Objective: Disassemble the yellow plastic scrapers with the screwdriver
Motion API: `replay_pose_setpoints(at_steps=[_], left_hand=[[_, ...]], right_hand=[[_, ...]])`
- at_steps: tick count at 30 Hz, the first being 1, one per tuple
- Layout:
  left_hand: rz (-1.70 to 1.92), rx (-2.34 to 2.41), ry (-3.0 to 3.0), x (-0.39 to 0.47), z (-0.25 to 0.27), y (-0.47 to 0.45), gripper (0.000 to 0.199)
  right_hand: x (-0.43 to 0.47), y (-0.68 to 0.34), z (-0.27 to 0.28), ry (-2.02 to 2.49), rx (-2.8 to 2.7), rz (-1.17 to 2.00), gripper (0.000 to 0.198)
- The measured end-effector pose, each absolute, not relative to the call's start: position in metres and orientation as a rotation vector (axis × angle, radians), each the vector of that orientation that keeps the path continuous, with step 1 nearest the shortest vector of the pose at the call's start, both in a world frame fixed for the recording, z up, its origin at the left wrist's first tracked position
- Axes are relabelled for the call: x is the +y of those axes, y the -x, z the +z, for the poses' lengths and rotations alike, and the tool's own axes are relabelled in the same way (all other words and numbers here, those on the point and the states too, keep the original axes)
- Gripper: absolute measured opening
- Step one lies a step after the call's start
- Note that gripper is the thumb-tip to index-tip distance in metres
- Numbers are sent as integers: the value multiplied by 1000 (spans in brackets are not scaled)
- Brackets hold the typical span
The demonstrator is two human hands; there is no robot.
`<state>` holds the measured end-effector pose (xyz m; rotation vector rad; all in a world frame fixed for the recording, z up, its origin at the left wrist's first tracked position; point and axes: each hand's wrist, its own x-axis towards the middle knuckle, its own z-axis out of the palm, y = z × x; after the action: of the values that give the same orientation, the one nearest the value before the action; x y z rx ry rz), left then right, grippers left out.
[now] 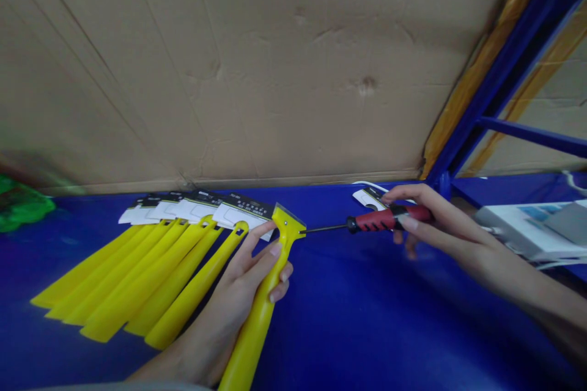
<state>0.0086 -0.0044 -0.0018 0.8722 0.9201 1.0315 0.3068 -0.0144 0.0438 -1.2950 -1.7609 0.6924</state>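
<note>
My left hand point(252, 275) is closed around the yellow handle of a scraper point(257, 324), just below its wide head with a clear strip along the top edge. In my right hand point(431, 226) is a screwdriver point(373, 220) with a red and black grip, held level. Its thin shaft points left, and the tip meets the right side of the scraper's head. To the left of my left hand, several more yellow scrapers point(197, 287) lie fanned out, with black and white cards point(243, 211) at their far ends.
A loose black and white card point(367, 198) lies behind the screwdriver. At the right are a white and grey box-like device point(532, 229) with cables and a blue metal frame point(495, 85). Cardboard point(293, 73) stands behind the blue table point(339, 330). Green plastic point(22, 201) lies far left.
</note>
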Motion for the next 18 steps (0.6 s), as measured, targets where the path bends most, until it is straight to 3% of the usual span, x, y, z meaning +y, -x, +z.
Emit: replay_pose_setpoints(at_steps=[6, 10, 15, 18], left_hand=[[1113, 906, -862, -6, -2, -13, 68], [1149, 902, -857, -6, -3, -14, 59], [1197, 905, -834, 0, -4, -10, 55], [1189, 887, -836, 0, -4, -11, 58]], right_hand=[[-14, -300, 42, 1196, -1685, 658, 28], [-12, -299, 35, 1343, -1704, 560, 34], [-17, -300, 42, 1225, -1750, 708, 37], [-17, -296, 43, 1171, -1721, 671, 29]])
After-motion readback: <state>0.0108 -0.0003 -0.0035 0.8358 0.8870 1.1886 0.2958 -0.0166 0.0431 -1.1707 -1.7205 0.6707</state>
